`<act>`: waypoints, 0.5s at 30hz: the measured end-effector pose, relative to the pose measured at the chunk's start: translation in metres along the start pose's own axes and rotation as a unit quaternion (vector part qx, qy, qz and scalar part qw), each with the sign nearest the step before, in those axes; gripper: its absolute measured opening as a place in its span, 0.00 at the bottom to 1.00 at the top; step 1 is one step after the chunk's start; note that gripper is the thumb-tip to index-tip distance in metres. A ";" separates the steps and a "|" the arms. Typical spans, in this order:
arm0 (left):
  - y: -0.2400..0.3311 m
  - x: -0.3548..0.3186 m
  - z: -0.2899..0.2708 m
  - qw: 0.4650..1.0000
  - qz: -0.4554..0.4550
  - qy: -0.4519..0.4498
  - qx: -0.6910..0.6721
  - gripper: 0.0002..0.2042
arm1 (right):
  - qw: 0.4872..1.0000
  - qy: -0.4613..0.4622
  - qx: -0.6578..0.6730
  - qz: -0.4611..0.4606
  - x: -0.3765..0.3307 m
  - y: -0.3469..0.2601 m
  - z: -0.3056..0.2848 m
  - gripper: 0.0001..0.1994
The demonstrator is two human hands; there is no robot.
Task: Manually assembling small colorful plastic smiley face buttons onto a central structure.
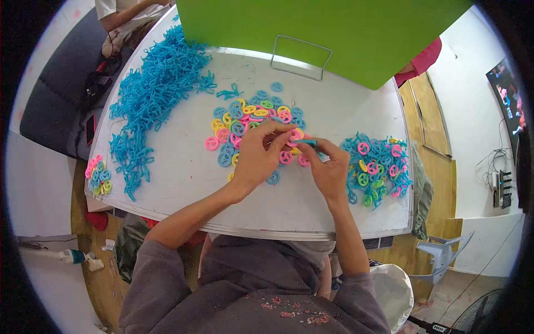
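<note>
Over the middle of the white table my left hand [258, 156] pinches a small pink plastic wheel [296, 134] between thumb and fingers. My right hand [330, 172] has its thumb and fingertips closed on a thin blue plastic piece [306, 142], which meets the pink wheel. Fingers partly cover where the two parts touch. Just beyond and under my hands spreads a loose pile of wheels [237, 129] in blue, yellow, pink and green. Right of my right hand lies a heap of blue pieces joined with coloured wheels [375, 167].
A large heap of blue plastic pieces [161, 78] covers the table's left side. Several wheels [100, 177] sit at the left edge. A green panel [328, 33] with a wire loop [300, 57] stands at the back. Another person's arm [122, 18] shows at the far left.
</note>
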State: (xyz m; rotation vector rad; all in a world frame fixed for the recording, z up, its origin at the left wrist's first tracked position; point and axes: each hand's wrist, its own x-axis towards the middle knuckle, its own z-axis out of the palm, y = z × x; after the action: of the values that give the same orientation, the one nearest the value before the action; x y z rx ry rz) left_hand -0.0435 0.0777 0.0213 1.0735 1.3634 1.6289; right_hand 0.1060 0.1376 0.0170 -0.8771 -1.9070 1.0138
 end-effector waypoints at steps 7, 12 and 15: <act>-0.005 0.000 -0.005 1.000 0.003 -0.014 0.019 0.09 | 0.998 0.043 0.039 0.033 0.004 -0.008 0.012 0.10; -0.001 0.000 -0.005 0.999 -0.009 -0.023 0.037 0.10 | 0.999 0.022 0.023 0.042 0.004 0.004 0.005 0.14; -0.005 0.000 -0.003 0.999 -0.024 -0.022 0.015 0.09 | 0.998 0.024 0.054 0.036 0.004 0.005 0.007 0.12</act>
State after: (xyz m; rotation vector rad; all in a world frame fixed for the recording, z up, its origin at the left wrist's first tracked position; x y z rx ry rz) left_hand -0.0461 0.0772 0.0163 1.0792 1.3776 1.5450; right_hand 0.0994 0.1405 0.0115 -0.9062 -1.7742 1.1183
